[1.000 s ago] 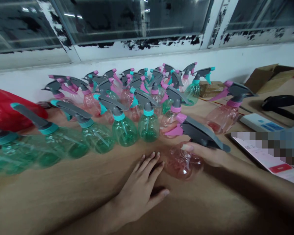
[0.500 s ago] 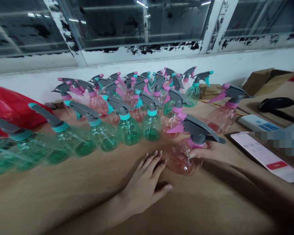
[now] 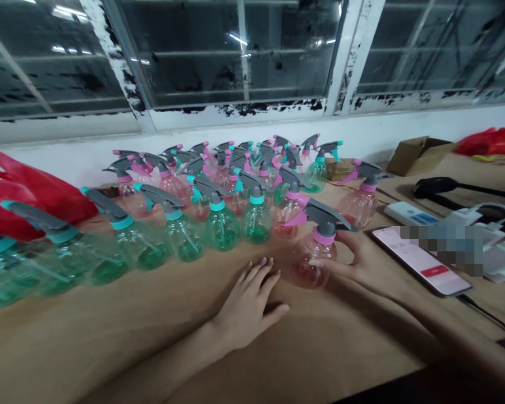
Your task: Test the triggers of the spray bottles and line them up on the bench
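Observation:
My left hand (image 3: 246, 308) lies palm down on the wooden table (image 3: 151, 336), fingers spread, holding nothing. To its right, my right hand (image 3: 357, 266) curves around a clear pink spray bottle (image 3: 309, 261) with a grey and pink trigger head. My thumb lies along the bottle's near side, while the other fingers are mostly hidden behind it. The bottle stands upright, just in front of another pink spray bottle (image 3: 288, 219). Left of that, a green spray bottle (image 3: 256, 224) is at the end of a row of green ones with teal collars and some liquid inside.
Several more pink and green bottles crowd behind the row, near the wall. A phone (image 3: 421, 261), a white power strip (image 3: 500, 258) with cables and a black strap-like item (image 3: 437, 188) lie at right. Red bags (image 3: 67, 196) and an open cardboard box (image 3: 418, 156) sit farther out.
The view has swung a little right and up. My right hand has shifted the pink spray bottle slightly away from me, nearer the bottle behind. My left hand stays flat on the table.

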A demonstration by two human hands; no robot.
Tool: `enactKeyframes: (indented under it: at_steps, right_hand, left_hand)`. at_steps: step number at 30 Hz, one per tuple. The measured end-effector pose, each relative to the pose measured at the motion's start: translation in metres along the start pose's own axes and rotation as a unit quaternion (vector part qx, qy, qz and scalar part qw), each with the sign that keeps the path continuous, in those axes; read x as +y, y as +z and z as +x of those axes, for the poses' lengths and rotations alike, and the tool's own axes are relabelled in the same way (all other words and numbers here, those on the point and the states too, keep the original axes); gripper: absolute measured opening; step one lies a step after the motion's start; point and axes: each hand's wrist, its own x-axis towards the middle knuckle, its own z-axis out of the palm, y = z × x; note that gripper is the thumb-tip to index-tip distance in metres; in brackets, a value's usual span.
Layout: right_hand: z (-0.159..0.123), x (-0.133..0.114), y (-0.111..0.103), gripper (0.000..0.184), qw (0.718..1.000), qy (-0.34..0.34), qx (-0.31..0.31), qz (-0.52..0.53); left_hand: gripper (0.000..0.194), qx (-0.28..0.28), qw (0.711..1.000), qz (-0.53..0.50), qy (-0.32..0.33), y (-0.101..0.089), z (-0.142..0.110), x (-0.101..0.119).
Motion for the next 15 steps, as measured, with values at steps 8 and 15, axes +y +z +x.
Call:
enactKeyframes:
  at_steps: [8, 15]
  right_hand:
    - [0.021, 0.048, -0.034, 0.038, 0.999, -0.029, 0.028, -0.024]
    - [0.062, 0.072, -0.030, 0.041, 0.996, -0.034, 0.065, -0.053]
  left_hand:
    - [0.055, 0.032, 0.999, 0.021, 0.009, 0.006, -0.001, -0.005]
    - [0.053, 0.079, 0.995, 0.046, 0.031, 0.010, -0.002, -0.009]
